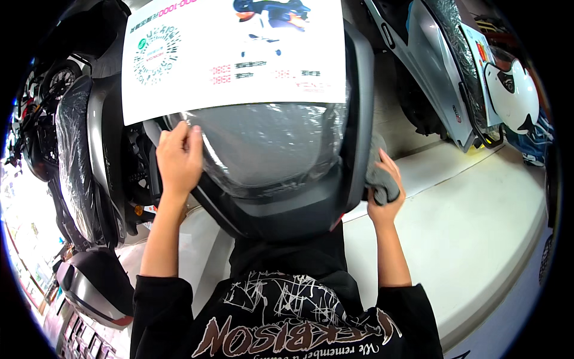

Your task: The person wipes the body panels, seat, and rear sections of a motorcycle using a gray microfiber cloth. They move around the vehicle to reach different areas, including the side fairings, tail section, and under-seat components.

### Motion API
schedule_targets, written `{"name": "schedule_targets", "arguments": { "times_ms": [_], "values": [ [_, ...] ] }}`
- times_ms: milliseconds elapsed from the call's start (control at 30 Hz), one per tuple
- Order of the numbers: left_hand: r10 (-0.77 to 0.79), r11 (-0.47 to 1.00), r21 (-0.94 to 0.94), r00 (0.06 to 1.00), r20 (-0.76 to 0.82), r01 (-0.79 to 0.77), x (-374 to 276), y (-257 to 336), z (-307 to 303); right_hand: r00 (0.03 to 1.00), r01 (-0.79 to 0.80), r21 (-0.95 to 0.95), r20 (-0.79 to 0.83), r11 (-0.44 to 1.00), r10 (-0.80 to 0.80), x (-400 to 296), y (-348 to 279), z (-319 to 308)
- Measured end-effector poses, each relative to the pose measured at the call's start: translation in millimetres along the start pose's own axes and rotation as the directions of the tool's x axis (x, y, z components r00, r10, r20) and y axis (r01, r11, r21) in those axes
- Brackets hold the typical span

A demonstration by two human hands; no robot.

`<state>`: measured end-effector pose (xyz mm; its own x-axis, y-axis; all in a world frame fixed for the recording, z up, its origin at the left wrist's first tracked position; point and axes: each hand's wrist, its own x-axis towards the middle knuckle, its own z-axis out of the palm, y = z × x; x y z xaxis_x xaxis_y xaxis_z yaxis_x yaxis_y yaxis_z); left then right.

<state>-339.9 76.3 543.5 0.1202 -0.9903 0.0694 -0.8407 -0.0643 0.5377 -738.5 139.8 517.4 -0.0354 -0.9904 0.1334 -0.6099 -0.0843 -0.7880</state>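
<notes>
A scooter's dark rear seat (269,143), wrapped in clear plastic film, is right in front of me. My left hand (180,157) is at the left edge of the seat, fingers curled in beside the film and a dark side trim; whether they grip either one is hidden. In my right hand (388,190) is a bunched grey cloth (381,179), held at the outer side of the black right grab rail (360,112). A white printed card (242,85) with a picture, a round code and writing covers the forward part of the seat.
More film-wrapped scooters stand close by, a grey one (96,148) on the left and a silver one (430,63) on the right. A white helmet (513,92) is beyond the silver scooter. A top case (96,287) is at the lower left. Underneath is a pale platform (466,215) with a curved edge.
</notes>
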Motion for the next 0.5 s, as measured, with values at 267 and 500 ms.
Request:
{"name": "schedule_targets", "arguments": {
  "times_ms": [267,500],
  "values": [
    [-0.085,0.996,0.005,0.996,-0.003,0.086,-1,-12,0,0.979,0.204,-0.046,-0.016,0.978,-0.205,74,37,29],
    [-0.072,0.997,0.009,0.997,-0.004,0.072,1,-7,0,0.976,0.217,0.004,0.025,0.976,-0.217,157,65,62]
  ]
}}
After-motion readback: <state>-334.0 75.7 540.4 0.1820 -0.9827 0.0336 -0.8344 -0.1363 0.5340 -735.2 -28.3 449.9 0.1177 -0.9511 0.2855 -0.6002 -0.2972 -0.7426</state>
